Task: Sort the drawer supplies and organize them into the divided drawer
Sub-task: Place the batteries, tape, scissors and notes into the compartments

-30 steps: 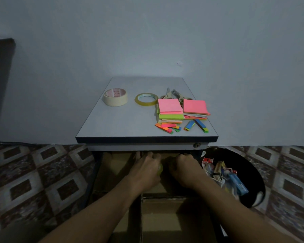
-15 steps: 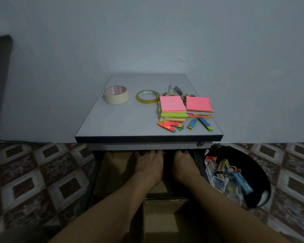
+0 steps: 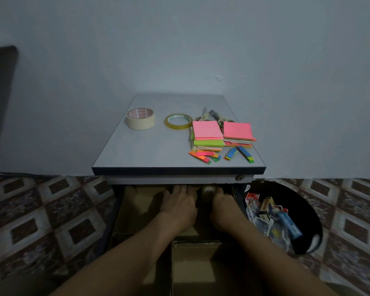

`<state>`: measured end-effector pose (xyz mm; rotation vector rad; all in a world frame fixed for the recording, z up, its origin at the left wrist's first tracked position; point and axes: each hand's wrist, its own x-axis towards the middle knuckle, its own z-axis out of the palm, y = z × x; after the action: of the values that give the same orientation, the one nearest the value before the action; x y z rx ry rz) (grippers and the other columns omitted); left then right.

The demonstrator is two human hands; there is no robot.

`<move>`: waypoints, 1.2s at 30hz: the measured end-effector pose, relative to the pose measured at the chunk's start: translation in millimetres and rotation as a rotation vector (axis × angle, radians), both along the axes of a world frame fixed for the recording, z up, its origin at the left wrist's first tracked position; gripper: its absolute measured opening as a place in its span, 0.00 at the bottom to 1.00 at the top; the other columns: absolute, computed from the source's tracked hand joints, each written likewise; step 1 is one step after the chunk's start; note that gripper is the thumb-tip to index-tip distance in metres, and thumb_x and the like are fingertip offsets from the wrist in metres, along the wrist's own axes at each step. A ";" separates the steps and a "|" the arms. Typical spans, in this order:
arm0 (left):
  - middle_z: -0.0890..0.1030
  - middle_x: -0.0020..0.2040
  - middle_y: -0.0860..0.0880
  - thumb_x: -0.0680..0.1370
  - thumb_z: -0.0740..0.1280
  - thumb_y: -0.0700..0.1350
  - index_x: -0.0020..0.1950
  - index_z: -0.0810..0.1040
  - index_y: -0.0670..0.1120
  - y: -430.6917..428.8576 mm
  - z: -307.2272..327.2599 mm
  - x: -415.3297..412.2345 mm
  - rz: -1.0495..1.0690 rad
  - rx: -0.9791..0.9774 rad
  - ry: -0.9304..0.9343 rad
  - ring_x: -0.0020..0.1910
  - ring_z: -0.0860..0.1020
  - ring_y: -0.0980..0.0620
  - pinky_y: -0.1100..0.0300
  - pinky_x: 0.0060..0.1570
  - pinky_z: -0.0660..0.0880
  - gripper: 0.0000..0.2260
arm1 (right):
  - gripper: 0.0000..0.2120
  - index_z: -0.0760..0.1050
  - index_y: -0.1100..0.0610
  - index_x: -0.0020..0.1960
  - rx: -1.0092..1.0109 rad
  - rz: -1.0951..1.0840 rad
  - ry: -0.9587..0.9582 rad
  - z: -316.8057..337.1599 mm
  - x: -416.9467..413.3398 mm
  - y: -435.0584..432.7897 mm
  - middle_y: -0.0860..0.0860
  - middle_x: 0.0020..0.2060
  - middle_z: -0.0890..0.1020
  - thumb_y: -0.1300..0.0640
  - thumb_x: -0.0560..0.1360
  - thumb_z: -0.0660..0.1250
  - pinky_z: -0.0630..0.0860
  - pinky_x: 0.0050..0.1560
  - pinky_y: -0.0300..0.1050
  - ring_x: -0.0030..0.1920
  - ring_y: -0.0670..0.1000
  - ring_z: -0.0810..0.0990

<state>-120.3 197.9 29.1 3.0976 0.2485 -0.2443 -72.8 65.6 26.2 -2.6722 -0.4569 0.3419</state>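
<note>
Above my two hands I see the grey rectangular tabletop with a dark edge [image 3: 150, 150], and directly under it the pale closed drawer front [image 3: 158, 180] with a small round lock at its right end. Below my hands and forearms sit brown cardboard boxes [image 3: 192, 265]. To the right of my right hand stands a black round bin [image 3: 303, 212], stuffed with packaging and a blue box.

My left hand [image 3: 178, 207] and right hand [image 3: 224, 210] reach side by side, a narrow gap between them, fingertips tucked up under the lower edge of the drawer front. The fingers are hidden there, so I cannot tell whether either hand is gripping anything. A dim rounded shape shows between the hands; I cannot make out what it is.

Up on the tabletop, beyond the right hand, lie two stacks of pink and green square sticky notes [image 3: 221, 134], with loose coloured paper index strips [image 3: 220, 155] just in front of them and metal scissors [image 3: 214, 116] behind. Beyond the left hand sits a cream roll of masking tape [image 3: 140, 119], and beside it a thinner yellow-clear tape ring [image 3: 178, 121].
</note>
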 end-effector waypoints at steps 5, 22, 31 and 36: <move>0.59 0.78 0.45 0.81 0.62 0.50 0.78 0.60 0.45 -1.7 11.3 -27.4 -0.086 -0.044 -0.059 0.78 0.53 0.44 0.35 0.75 0.47 0.27 | 0.25 0.60 0.64 0.71 -0.039 0.044 0.022 5.0 -11.0 -8.2 0.64 0.65 0.72 0.64 0.77 0.63 0.73 0.64 0.51 0.65 0.61 0.74; 0.67 0.74 0.44 0.81 0.60 0.50 0.75 0.64 0.47 -10.5 21.7 -23.1 -0.071 -0.184 0.344 0.71 0.67 0.42 0.44 0.70 0.66 0.23 | 0.13 0.76 0.58 0.60 -0.022 0.162 0.185 -2.7 -15.2 -4.7 0.59 0.64 0.75 0.59 0.75 0.63 0.73 0.64 0.46 0.65 0.55 0.74; 0.72 0.70 0.45 0.80 0.61 0.52 0.72 0.68 0.49 -11.3 18.8 -23.6 -0.084 -0.157 0.298 0.67 0.71 0.43 0.49 0.64 0.71 0.21 | 0.19 0.72 0.59 0.67 0.015 0.137 0.197 -1.9 -16.7 -6.0 0.57 0.68 0.71 0.59 0.76 0.64 0.72 0.64 0.47 0.64 0.55 0.74; 0.78 0.59 0.46 0.80 0.61 0.50 0.61 0.74 0.49 -9.0 24.9 -30.9 -0.101 -0.235 0.224 0.55 0.77 0.46 0.53 0.50 0.74 0.11 | 0.20 0.70 0.59 0.67 0.031 0.122 0.163 -0.5 -20.0 -8.0 0.57 0.66 0.72 0.58 0.76 0.63 0.72 0.61 0.44 0.64 0.56 0.74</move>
<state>-151.2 189.0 54.0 2.8516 0.0608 -0.5800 -92.8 57.6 25.7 -2.5670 -0.5703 0.5790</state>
